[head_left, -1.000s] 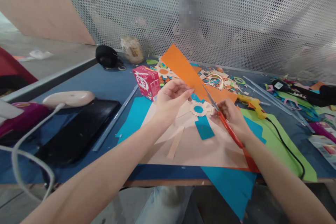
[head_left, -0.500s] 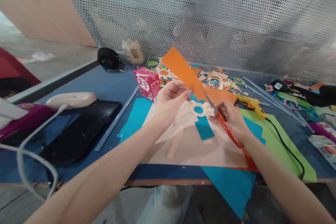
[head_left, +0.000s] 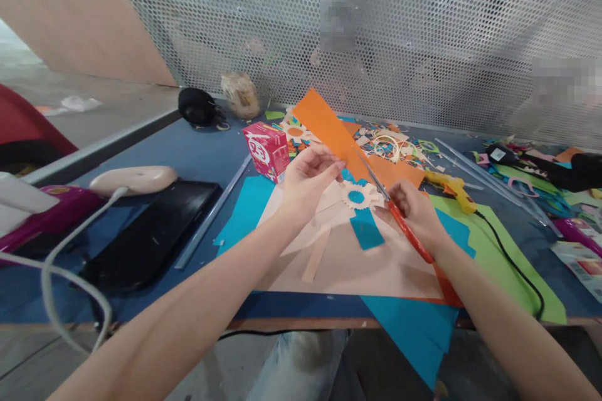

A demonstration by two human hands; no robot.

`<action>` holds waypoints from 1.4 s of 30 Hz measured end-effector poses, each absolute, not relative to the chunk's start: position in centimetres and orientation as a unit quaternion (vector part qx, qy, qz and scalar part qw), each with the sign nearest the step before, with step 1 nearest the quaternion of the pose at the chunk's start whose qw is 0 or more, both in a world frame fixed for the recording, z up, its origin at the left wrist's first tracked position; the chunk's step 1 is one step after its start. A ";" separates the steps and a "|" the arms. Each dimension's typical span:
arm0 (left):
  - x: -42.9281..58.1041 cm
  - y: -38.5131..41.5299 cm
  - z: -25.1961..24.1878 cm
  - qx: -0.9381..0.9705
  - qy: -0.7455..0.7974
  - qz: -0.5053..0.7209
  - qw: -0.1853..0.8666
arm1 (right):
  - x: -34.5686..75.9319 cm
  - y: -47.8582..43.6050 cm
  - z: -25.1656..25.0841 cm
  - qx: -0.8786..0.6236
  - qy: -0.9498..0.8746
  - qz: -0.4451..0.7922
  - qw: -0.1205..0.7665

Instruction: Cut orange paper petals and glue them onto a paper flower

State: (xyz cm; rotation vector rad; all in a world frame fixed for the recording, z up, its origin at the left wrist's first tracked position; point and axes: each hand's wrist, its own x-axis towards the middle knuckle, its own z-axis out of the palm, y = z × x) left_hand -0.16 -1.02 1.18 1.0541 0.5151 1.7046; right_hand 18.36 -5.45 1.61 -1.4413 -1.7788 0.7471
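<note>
Between its thumb and fingers, my left hand (head_left: 313,177) pinches the lower edge of an orange paper strip (head_left: 324,125), raised and slanting up to the left. My right hand (head_left: 414,213) is closed round red-handled scissors (head_left: 407,232). Their blades point up-left and meet the strip's lower part. Below the hands lies a pale toothed paper ring (head_left: 356,197) with a blue centre. A blue paper rectangle (head_left: 366,230) and a narrow beige strip (head_left: 316,255) rest on a large beige sheet (head_left: 376,276).
A pink box (head_left: 266,151) stands left of my hands, with a black phone (head_left: 155,235) farther left. Paper scraps (head_left: 390,145) are heaped behind. On the right a yellow glue gun (head_left: 452,189) lies near green paper (head_left: 508,250), its cord trailing forward. A perforated metal panel (head_left: 282,25) closes the back.
The view has shifted slightly, so things on the left sit a little farther right. Both hands keep nearly the same place on the orange strip and the scissors.
</note>
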 end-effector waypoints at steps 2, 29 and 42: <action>-0.2 -1.0 1.2 0.436 0.219 0.706 0.513 | 18.4 -5.4 1.6 -0.559 -0.692 0.285 0.356; -0.3 -0.9 1.5 0.411 0.266 0.697 0.524 | 18.4 -5.5 1.7 -0.559 -0.716 0.245 0.338; -0.3 -1.2 1.4 0.457 0.289 0.700 0.468 | 18.6 -5.4 1.4 -0.554 -0.713 0.267 0.338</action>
